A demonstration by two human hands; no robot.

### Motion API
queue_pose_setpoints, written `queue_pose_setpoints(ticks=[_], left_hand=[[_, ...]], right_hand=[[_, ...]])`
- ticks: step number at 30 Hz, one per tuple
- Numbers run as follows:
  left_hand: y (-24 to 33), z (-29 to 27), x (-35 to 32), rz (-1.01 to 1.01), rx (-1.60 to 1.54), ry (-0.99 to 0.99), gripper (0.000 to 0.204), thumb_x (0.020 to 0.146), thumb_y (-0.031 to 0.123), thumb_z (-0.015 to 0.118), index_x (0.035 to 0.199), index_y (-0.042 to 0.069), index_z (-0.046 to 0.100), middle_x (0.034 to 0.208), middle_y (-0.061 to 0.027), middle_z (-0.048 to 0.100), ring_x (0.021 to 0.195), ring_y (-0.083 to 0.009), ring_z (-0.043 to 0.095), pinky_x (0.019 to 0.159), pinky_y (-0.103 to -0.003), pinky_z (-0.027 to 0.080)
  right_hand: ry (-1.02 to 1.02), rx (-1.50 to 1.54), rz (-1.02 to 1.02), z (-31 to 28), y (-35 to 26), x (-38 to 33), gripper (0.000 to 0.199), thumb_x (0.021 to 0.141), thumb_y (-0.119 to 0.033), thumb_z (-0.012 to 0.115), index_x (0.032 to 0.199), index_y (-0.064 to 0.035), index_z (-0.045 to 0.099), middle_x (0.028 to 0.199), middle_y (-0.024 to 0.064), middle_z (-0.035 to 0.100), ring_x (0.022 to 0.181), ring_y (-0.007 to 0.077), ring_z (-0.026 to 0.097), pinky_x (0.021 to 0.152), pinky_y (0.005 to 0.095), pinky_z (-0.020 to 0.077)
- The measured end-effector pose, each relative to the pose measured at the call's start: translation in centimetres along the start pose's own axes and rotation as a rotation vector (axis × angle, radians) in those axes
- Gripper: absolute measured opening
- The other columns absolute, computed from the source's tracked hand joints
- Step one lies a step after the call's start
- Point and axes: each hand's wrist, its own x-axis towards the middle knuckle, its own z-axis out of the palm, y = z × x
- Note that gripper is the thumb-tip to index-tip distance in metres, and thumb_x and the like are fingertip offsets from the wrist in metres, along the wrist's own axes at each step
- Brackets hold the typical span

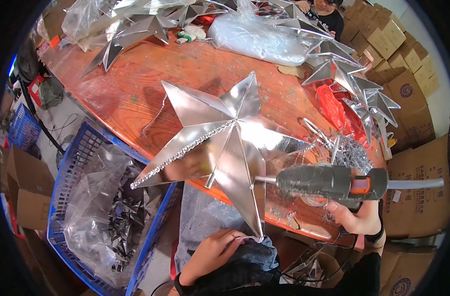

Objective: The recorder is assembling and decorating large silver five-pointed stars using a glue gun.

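A large silver five-pointed star [200,106] lies on the wooden table, its lowest point reaching past the near edge. Silver bead-like trim [183,154] runs along the ridge from its centre to the left tip. My right hand [360,218] grips a dark green hot glue gun [313,181], a clear glue stick [416,184] jutting from its back. The gun's nozzle points left, at the ridge of the lowest arm. Below, my left hand [212,254] is closed with fingertips pinching a strand of silver trim [250,238] at that arm's tip.
Silver tinsel [352,153] is heaped right of the star. More silver stars [333,69] and a clear plastic bag [259,39] line the far side. A blue basket [62,182] stands at left; cardboard boxes [417,192] stack at right. A person [328,17] is at the far end.
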Motion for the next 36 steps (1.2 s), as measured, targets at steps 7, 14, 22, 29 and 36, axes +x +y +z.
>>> queue_pose_setpoints(ticks=[7, 14, 22, 29, 36], left_hand=[[0.1, -0.5, -0.2, 0.014, 0.046, 0.028, 0.014, 0.089, 0.011, 0.051, 0.097, 0.003, 0.059, 0.089, -0.011, 0.061, 0.083, -0.029, 0.059, 0.073, -0.034, 0.047], [-0.4, -0.7, -0.3, 0.031, -0.032, 0.031, 0.014, 0.089, 0.011, 0.052, 0.097, 0.002, 0.058, 0.086, -0.0117, 0.061, 0.081, -0.0287, 0.06, 0.071, -0.034, 0.048], [-1.0, -0.6, -0.5, 0.065, -0.038, 0.045, 0.014, 0.089, 0.011, 0.051, 0.098, 0.002, 0.058, 0.084, -0.0114, 0.062, 0.08, -0.0282, 0.061, 0.07, -0.034, 0.048], [-1.2, -0.7, -0.6, 0.061, -0.062, 0.056, 0.014, 0.089, 0.011, 0.051, 0.098, 0.002, 0.058, 0.084, -0.0113, 0.061, 0.08, -0.0267, 0.062, 0.07, -0.033, 0.048], [-0.9, -0.7, -0.5, 0.039, -0.06, 0.054, 0.014, 0.089, 0.011, 0.051, 0.098, 0.001, 0.057, 0.084, -0.012, 0.061, 0.079, -0.027, 0.062, 0.07, -0.033, 0.048]], right_hand=[[0.082, 0.118, 0.214, 0.1, -2.2, 2.7, 0.033, 0.077, -0.002, 0.066, 0.106, 0.0043, 0.052, 0.092, 0.0094, 0.063, 0.084, 0.0168, 0.062, 0.073, 0.0275, 0.0481], [0.17, -0.038, 0.152, 0.8, -2.3, 5.0, 0.016, 0.076, -0.009, 0.067, 0.089, -0.0006, 0.061, 0.078, 0.0085, 0.064, 0.071, 0.0154, 0.06, 0.064, 0.0285, 0.0457], [0.106, -0.105, 0.081, 1.0, -2.8, 6.2, 0.01, 0.079, -0.008, 0.064, 0.085, 0.0005, 0.063, 0.068, 0.0066, 0.065, 0.061, 0.0113, 0.06, 0.056, 0.026, 0.0454], [0.131, -0.052, 0.09, 1.4, -2.5, 6.4, 0.01, 0.08, -0.007, 0.063, 0.086, 0.0007, 0.063, 0.065, 0.0038, 0.061, 0.058, 0.0083, 0.054, 0.054, 0.0251, 0.0425], [0.116, -0.107, 0.076, 1.1, -2.5, 6.3, 0.01, 0.079, -0.007, 0.064, 0.086, 0.0002, 0.063, 0.065, 0.0039, 0.06, 0.057, 0.008, 0.051, 0.052, 0.0253, 0.0403]])
